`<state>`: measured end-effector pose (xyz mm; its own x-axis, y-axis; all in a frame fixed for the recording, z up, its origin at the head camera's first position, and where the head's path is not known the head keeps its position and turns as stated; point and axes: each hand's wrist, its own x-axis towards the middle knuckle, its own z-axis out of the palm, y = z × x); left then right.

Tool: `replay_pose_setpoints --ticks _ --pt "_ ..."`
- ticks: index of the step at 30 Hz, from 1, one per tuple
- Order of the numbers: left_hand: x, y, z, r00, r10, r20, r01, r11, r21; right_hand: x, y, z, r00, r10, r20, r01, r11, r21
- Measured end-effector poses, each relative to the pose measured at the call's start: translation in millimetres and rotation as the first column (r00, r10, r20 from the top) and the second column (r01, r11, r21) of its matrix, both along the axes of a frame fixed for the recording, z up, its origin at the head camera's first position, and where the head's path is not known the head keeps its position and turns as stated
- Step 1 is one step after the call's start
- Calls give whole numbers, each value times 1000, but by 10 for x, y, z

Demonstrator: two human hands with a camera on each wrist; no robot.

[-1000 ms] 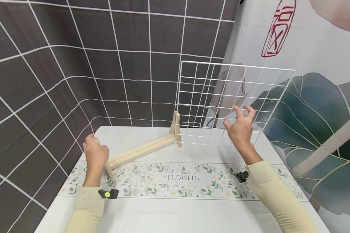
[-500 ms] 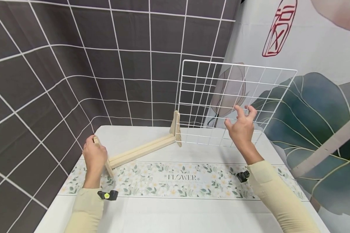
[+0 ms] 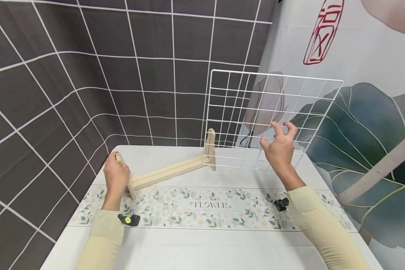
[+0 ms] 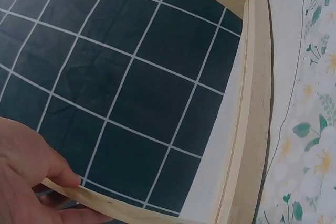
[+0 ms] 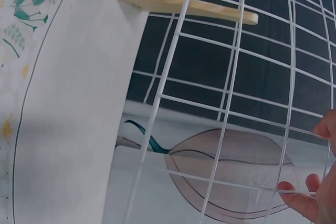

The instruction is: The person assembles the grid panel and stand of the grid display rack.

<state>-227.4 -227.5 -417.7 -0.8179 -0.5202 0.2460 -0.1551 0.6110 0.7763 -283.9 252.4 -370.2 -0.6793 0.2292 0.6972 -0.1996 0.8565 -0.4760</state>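
My left hand [image 3: 117, 175] grips the near end board of a pale wooden stand. The stand's long rail [image 3: 172, 172] slants away to the right to a second upright end board [image 3: 212, 150]. In the left wrist view my thumb and fingers pinch the board's edge [image 4: 121, 205], with the rail [image 4: 254, 87] running off at its side. My right hand [image 3: 279, 148] holds a white wire grid panel [image 3: 276, 75] upright, fingers hooked through its wires. The panel's left side overlaps the far end board. In the right wrist view that end board [image 5: 199, 7] shows behind the grid wires.
A white table [image 3: 202, 249] carries a floral printed band [image 3: 155, 210] with the word FLOWER. A dark cloth with white grid lines [image 3: 155, 75] hangs at the back and left. A pale cloth with a leaf print [image 3: 357, 120] hangs at the right.
My left hand has moved right and slightly away, taking the wooden stand with it. The far end board now sits behind the panel's left edge. My right hand and the panel have barely moved.
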Motion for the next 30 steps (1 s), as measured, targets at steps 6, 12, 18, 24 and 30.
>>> replay_pose_setpoints --ticks 6,12,18,24,30 --pt "-97 41 17 999 -32 13 32 999 11 0 -9 8 1000 0 -6 0 1000 4" --pt "-214 83 15 994 -101 42 100 995 12 -5 -17 12 1000 9 -18 -9 1000 10" --pt "-328 128 -3 986 -156 59 156 988 1 -9 -30 15 1000 15 -10 -15 1000 15" --pt "-419 183 -10 980 -192 52 192 981 7 -15 -35 14 1000 16 -8 -16 1000 23" --pt "-478 237 -13 975 -213 66 211 977 25 -19 -35 -3 1000 18 -15 -18 999 30"
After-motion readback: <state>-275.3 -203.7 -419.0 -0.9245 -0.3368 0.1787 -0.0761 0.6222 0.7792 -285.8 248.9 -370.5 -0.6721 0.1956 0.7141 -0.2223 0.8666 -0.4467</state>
